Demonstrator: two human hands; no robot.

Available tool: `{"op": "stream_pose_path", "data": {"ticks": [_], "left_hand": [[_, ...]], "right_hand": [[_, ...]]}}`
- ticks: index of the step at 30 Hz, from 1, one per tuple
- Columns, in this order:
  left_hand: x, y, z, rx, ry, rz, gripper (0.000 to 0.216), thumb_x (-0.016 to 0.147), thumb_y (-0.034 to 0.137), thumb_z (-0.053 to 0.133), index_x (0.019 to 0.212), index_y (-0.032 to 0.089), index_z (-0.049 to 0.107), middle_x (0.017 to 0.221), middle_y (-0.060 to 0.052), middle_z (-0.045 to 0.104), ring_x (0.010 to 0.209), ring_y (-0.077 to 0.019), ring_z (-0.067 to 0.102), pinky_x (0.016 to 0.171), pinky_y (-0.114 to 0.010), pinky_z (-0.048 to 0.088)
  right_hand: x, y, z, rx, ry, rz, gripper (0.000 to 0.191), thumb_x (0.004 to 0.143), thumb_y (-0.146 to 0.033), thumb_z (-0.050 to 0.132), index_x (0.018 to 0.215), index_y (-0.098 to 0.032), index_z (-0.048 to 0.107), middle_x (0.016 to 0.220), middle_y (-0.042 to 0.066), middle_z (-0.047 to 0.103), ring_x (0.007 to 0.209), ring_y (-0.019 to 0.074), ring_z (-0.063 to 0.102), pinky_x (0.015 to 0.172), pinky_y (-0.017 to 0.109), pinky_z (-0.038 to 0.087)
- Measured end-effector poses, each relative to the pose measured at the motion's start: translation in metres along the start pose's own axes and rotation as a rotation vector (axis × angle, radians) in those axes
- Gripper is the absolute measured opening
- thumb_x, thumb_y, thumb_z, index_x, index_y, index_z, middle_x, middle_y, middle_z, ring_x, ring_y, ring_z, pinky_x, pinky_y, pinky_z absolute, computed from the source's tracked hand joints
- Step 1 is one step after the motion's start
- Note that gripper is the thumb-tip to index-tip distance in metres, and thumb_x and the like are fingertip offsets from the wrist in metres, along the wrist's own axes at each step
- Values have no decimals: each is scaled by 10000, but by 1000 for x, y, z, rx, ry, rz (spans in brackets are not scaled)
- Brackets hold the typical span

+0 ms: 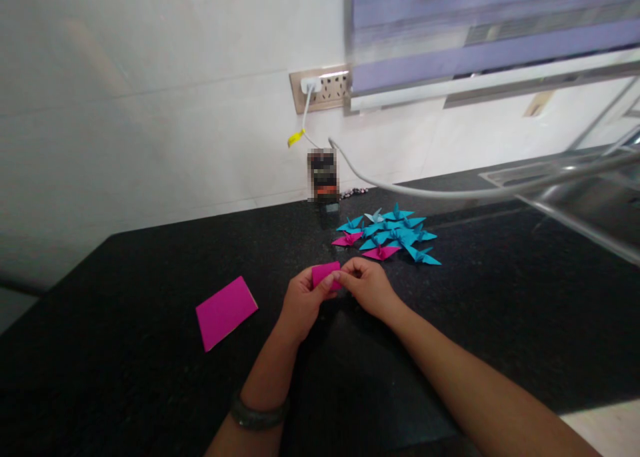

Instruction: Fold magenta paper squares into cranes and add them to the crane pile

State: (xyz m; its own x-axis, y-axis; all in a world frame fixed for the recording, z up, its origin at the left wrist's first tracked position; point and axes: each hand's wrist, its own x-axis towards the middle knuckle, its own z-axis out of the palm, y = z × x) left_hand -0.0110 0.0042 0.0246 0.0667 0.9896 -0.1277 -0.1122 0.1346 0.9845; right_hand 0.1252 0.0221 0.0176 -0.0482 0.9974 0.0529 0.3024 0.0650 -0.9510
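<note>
Between both hands is a small folded piece of magenta paper (325, 272), held just above the dark counter. My left hand (303, 300) grips it from the left, thumb across its front. The fingers of my right hand (369, 285) pinch its right edge. Beyond the hands, a cluster of blue paper cranes (400, 234) sits with a pale one (375, 216) at the back. Two magenta paper cranes (381, 251) stand at the near side of the cluster. To the left lies a stack of magenta paper (227, 312).
A phone-like object (323, 175), blurred out, stands against the wall, with a beaded string (354, 192) beside it. A white cable (425, 192) arcs above the dark counter (125, 377). A power socket (333, 89) with a plug is on the wall. Metal rails show at right.
</note>
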Motion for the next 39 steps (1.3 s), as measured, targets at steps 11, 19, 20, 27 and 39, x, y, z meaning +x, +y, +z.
{"op": "stream_pose_path", "data": {"ticks": [11, 19, 20, 27, 39], "left_hand": [[0, -3, -1, -27, 14, -7, 336, 675, 340, 667, 929, 120, 659, 814, -63, 689, 696, -147, 624, 616, -254, 512], [0, -1, 1, -44, 19, -27, 279, 658, 323, 683, 841, 113, 661, 736, -50, 687, 653, -146, 625, 608, -261, 515], [0, -1, 1, -40, 17, -27, 280, 659, 323, 682, 838, 110, 658, 732, -50, 686, 648, -146, 624, 609, -263, 516], [-1, -2, 0, -13, 3, -21, 278, 682, 325, 661, 853, 106, 643, 743, -47, 682, 655, -143, 624, 623, -268, 520], [0, -3, -1, -18, -3, -29, 306, 668, 349, 666, 856, 108, 641, 747, -48, 676, 660, -149, 617, 634, -277, 508]], "right_hand": [[0, 1, 2, 117, -4, 51, 255, 654, -374, 626, 587, -158, 510, 507, -40, 474, 417, 64, 403, 380, 187, 320], [1, -1, 2, 398, -55, 112, 219, 658, -339, 624, 750, -149, 566, 560, -32, 533, 423, 59, 424, 361, 177, 345], [1, -1, 2, 398, -65, 113, 214, 660, -339, 621, 742, -147, 571, 559, -32, 536, 415, 55, 418, 361, 177, 343], [0, -5, 0, 388, -78, 135, 199, 652, -325, 613, 723, -141, 589, 536, -43, 533, 379, 46, 393, 364, 186, 325], [0, -6, -1, 345, -58, 111, 193, 689, -333, 582, 690, -141, 576, 514, -47, 503, 384, 44, 387, 370, 177, 319]]}}
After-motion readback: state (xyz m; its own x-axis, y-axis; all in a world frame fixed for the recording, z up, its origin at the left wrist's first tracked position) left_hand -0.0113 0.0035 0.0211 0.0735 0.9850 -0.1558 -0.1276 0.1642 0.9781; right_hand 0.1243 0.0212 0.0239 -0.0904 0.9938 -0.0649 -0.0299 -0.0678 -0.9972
